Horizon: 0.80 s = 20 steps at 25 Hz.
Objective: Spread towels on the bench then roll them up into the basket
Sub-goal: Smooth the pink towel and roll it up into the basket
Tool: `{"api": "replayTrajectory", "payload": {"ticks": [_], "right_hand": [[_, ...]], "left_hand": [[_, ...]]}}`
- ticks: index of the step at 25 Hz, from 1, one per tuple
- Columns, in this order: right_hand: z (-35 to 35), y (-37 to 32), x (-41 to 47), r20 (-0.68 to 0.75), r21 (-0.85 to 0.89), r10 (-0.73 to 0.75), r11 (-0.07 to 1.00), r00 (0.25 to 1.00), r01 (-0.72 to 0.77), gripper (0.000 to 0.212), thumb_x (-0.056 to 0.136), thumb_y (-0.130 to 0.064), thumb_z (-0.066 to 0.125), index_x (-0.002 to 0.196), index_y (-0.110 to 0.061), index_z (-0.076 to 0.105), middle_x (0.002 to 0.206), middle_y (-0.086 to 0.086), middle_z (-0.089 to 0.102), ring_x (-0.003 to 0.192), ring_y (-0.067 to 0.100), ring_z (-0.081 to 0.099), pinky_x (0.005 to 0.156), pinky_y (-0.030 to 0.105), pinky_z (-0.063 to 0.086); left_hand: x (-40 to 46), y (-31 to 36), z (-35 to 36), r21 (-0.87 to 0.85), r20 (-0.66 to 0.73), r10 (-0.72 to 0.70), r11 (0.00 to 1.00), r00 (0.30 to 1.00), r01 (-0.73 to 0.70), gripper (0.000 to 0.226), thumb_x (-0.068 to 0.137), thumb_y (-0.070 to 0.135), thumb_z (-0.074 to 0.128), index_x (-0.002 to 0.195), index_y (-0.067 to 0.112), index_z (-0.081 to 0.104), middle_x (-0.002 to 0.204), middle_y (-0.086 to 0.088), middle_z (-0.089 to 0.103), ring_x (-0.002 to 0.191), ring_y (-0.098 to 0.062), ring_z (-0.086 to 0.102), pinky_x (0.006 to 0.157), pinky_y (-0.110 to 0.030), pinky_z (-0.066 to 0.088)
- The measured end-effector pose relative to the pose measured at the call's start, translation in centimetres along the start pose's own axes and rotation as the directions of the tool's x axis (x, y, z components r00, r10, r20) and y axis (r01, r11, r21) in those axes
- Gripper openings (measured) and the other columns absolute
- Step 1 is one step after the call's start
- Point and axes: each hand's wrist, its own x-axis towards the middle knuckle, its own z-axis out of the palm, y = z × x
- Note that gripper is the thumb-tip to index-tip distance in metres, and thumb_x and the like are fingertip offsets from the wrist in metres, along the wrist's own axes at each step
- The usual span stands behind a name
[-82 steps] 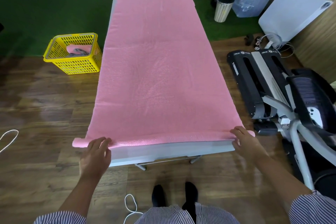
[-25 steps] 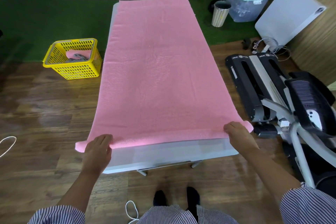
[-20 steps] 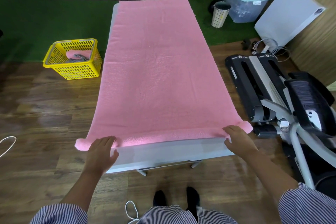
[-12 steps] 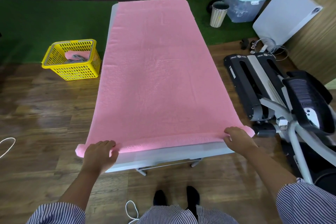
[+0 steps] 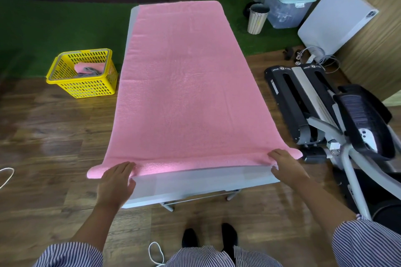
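Cable loop (image 5: 6, 176) on the wood floor far left, then yellow basket (image 5: 81, 73) on the floor left of the bench, pink and grey cloth inside it. Left hand (image 5: 116, 182) flat, fingers straight and together, pressing the near left end of the pink towel (image 5: 186, 84). Towel covers nearly the whole bench (image 5: 195, 184); its near edge is a thin roll across the width, both ends overhanging the sides. Right hand (image 5: 286, 166) on the roll's right end, fingers curled over it. Stepper machine (image 5: 325, 110) close on the right, bin (image 5: 258, 18) and storage box (image 5: 288, 4) behind. Versus 3.3 s ago: I see slightly more bare bench in front of the roll; left fingers were curled half a second back, now flat.
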Motion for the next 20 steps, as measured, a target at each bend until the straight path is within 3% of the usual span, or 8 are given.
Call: {"api": "replayTrajectory", "payload": {"ticks": [4,7,9,11,14,16,20], "right_hand": [[-0.3,-0.1,0.6,0.053,-0.024,-0.004,1.000,0.999,0.006,0.034,0.090,-0.004,0.048,0.123,-0.006,0.055,0.124,0.008,0.056,0.118,0.023,0.047,0.105,0.025,0.029],[-0.3,-0.3,0.6,0.097,-0.016,0.015,1.000,0.995,-0.014,0.025,0.091,-0.012,0.046,0.110,-0.006,0.060,0.112,0.009,0.060,0.107,0.024,0.051,0.098,0.027,0.036],[-0.4,-0.4,0.7,0.133,-0.046,0.028,0.999,0.991,-0.022,0.022,0.090,-0.015,0.045,0.098,-0.006,0.063,0.103,0.009,0.062,0.100,0.025,0.053,0.093,0.030,0.039],[-0.3,-0.6,0.9,0.096,-0.077,0.013,0.997,0.995,-0.006,0.019,0.089,-0.014,0.046,0.096,-0.006,0.063,0.102,0.008,0.061,0.097,0.025,0.052,0.091,0.031,0.040],[-0.2,-0.5,1.1,0.028,-0.106,0.003,0.994,1.000,0.000,0.027,0.083,-0.001,0.047,0.105,-0.009,0.060,0.109,0.002,0.054,0.100,0.021,0.049,0.088,0.030,0.042],[-0.1,-0.6,1.0,-0.008,-0.076,0.025,0.997,1.000,-0.026,0.034,0.080,0.007,0.048,0.107,-0.007,0.063,0.107,0.006,0.059,0.099,0.025,0.054,0.084,0.032,0.046],[-0.1,-1.5,0.2,-0.004,-0.014,0.051,0.999,0.999,-0.051,0.035,0.086,-0.003,0.052,0.120,-0.006,0.059,0.125,0.007,0.055,0.121,0.025,0.046,0.101,0.034,0.039]], "left_hand": [[0.7,0.6,-0.4,0.014,-0.008,-0.019,1.000,1.000,0.019,0.037,0.077,0.023,0.036,0.083,0.006,0.068,0.069,-0.008,0.068,0.057,-0.028,0.065,0.057,-0.040,0.052],[-0.1,0.3,-0.4,0.007,0.045,-0.065,0.998,0.997,0.065,0.025,0.079,0.022,0.044,0.080,0.009,0.066,0.057,-0.002,0.062,0.045,-0.024,0.056,0.048,-0.026,0.038],[-0.6,-0.5,-0.1,0.024,0.029,-0.023,0.999,0.999,0.022,0.028,0.079,0.025,0.041,0.076,0.011,0.065,0.054,0.000,0.060,0.042,-0.024,0.054,0.048,-0.023,0.032],[-0.3,-1.1,0.3,0.028,-0.027,0.044,0.999,0.999,-0.043,0.034,0.078,0.026,0.038,0.076,0.009,0.066,0.062,-0.004,0.062,0.046,-0.026,0.057,0.046,-0.025,0.037],[0.1,-0.5,0.0,0.019,-0.060,-0.008,1.000,0.998,0.010,0.024,0.078,0.018,0.048,0.090,0.008,0.067,0.089,-0.009,0.068,0.074,-0.029,0.065,0.062,-0.042,0.049],[-0.1,0.1,0.2,-0.004,-0.094,-0.012,1.000,0.995,0.011,0.028,0.084,0.019,0.043,0.089,0.008,0.068,0.088,-0.007,0.069,0.076,-0.029,0.067,0.066,-0.044,0.050],[-0.6,1.1,0.0,-0.047,-0.082,0.023,0.999,0.996,-0.027,0.034,0.075,0.031,0.041,0.084,0.014,0.069,0.085,0.000,0.070,0.080,-0.025,0.066,0.076,-0.044,0.052]]}}
